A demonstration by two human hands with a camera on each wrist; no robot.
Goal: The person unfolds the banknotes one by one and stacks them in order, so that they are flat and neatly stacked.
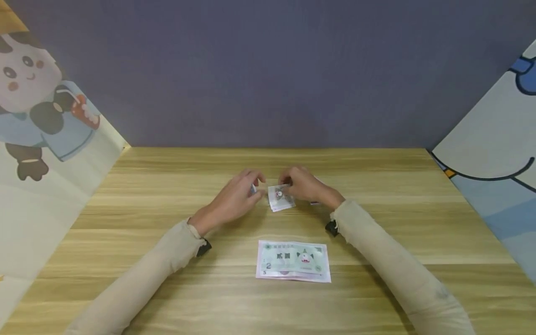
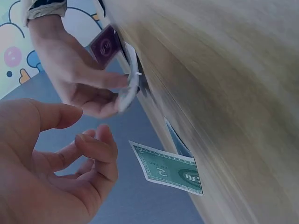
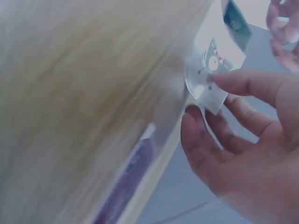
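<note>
My right hand [image 1: 305, 186] pinches a pale folded play banknote [image 1: 277, 199] printed with a cartoon face, thumb on one side and fingers on the other in the right wrist view. Facing it, my left hand [image 1: 236, 197] holds nothing; its fingers bend loosely, apart from the thumb. Beside the left hand a folded green play banknote [image 2: 166, 169] stands on the table with one flap raised, mostly hidden by that hand in the head view. A folded purple play banknote [image 2: 105, 45] sits beyond the right hand, largely covered by it from above.
Nearer on the wooden table [image 1: 176, 298], a flat green 2 note [image 1: 293, 258] lies over a pink 5 note [image 1: 289, 278]. A dark panel [image 1: 268, 79] rises at the back edge, and cartoon-printed panels [image 1: 46, 186] flank both sides.
</note>
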